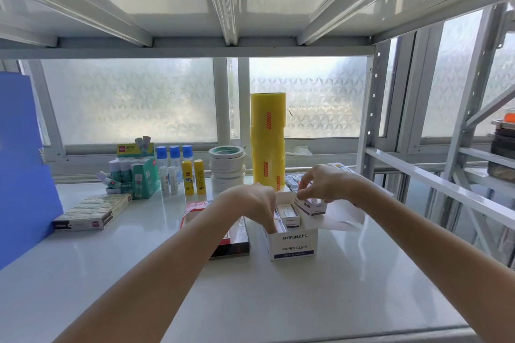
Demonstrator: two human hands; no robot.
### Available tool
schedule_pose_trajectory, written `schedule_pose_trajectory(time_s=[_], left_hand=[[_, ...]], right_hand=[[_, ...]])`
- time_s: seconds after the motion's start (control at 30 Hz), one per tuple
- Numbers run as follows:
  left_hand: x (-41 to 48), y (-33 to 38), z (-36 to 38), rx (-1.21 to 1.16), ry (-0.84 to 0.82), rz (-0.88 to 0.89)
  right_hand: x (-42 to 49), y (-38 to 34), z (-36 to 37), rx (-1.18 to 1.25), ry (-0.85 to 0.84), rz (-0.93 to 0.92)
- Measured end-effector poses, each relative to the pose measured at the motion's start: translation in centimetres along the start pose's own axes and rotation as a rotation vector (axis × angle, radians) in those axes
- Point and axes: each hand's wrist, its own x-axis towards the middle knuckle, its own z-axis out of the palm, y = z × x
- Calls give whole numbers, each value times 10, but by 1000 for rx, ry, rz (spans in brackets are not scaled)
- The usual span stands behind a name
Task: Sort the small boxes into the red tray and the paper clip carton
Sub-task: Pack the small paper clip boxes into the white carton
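Note:
A white carton (294, 245) printed PAPER CLIPS stands open on the shelf, with small white boxes (289, 214) packed upright inside. My left hand (250, 203) reaches into its left side, fingers pushed down among the boxes; whether it grips one is hidden. My right hand (320, 184) hovers over the carton's far right corner, fingers pinched on a small white box (312, 206) with dark print. The red tray (220, 231) lies just left of the carton, mostly covered by my left forearm.
A flat long box (92, 211) lies at the left beside a blue board (22, 164). Glue sticks (189, 175), white tape rolls (227, 167) and a tall yellow tape stack (267, 142) stand behind. A shelf upright (370, 125) rises at the right.

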Motion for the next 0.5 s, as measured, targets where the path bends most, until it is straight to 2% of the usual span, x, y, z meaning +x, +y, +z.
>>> schedule_pose_trajectory(time_s=[0.1, 0.27, 0.5], left_hand=[[-1, 6, -2, 19, -2, -28], [-1, 12, 1, 73, 47, -26], [-7, 10, 3, 103, 118, -11]], right_hand=[[-3, 2, -1, -6, -43, 5], [-20, 6, -10, -64, -266, -61], [-17, 17, -8, -35, -111, -206]])
